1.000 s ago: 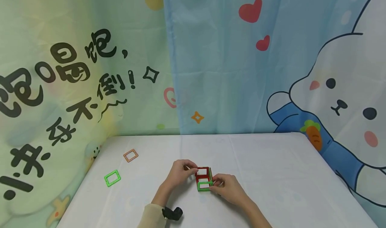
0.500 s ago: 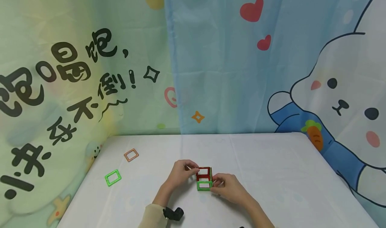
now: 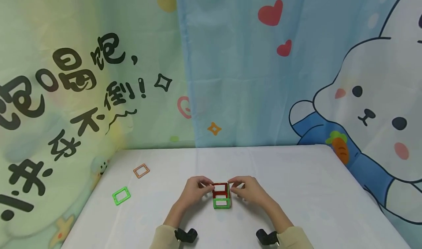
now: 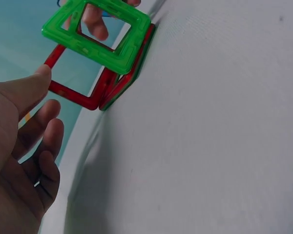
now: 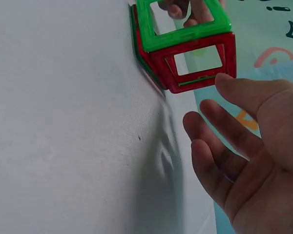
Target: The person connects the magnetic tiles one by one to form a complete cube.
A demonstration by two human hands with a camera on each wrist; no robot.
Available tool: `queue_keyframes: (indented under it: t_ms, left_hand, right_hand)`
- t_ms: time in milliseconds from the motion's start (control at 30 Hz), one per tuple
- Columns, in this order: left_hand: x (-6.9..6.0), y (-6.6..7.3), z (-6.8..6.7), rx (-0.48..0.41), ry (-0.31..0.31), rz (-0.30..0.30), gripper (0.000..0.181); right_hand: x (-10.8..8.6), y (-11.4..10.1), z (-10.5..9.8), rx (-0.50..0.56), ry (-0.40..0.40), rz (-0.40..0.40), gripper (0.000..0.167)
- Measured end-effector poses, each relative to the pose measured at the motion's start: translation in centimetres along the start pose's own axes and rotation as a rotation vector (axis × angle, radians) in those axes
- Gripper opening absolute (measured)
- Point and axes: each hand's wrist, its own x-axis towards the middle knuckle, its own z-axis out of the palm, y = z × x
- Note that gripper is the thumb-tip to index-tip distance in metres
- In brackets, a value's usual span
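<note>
In the head view a small box of open-centred magnetic tiles stands mid-table. Its front is a green tile (image 3: pixel 222 207), and its back is a red tile (image 3: pixel 220 184). My left hand (image 3: pixel 195 190) pinches the red tile's left edge; the left wrist view has the thumb on that red rim (image 4: pixel 71 94), its index finger hidden. On the opposite side, my right hand (image 3: pixel 248 191) holds the back right corner between thumb and forefinger. From the right wrist, the thumb meets a red rim (image 5: pixel 229 56) beside the green tile (image 5: pixel 185 35), while the other fingers curl loosely below.
Two loose magnetic tiles lie on the left of the white table (image 3: pixel 296 197): an orange one (image 3: pixel 144 174) farther back and a green one (image 3: pixel 123 200) nearer. A printed curtain (image 3: pixel 237 95) hangs behind the table. Black cameras (image 3: pixel 186 236) sit on both wrists.
My right hand has shifted from the box's front right side to its back right corner. The left hand keeps its hold on the red tile. The head view has shifted slightly.
</note>
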Motion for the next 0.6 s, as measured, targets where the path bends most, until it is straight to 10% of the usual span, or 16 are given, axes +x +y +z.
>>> queue_keyframes:
  t_ms: [600]
  left_hand:
    - [-3.0,-2.0,-5.7,0.046,0.031,-0.019,0.012]
  right_hand:
    - [0.9,1.0,1.4,-0.027,0.014,-0.044,0.021]
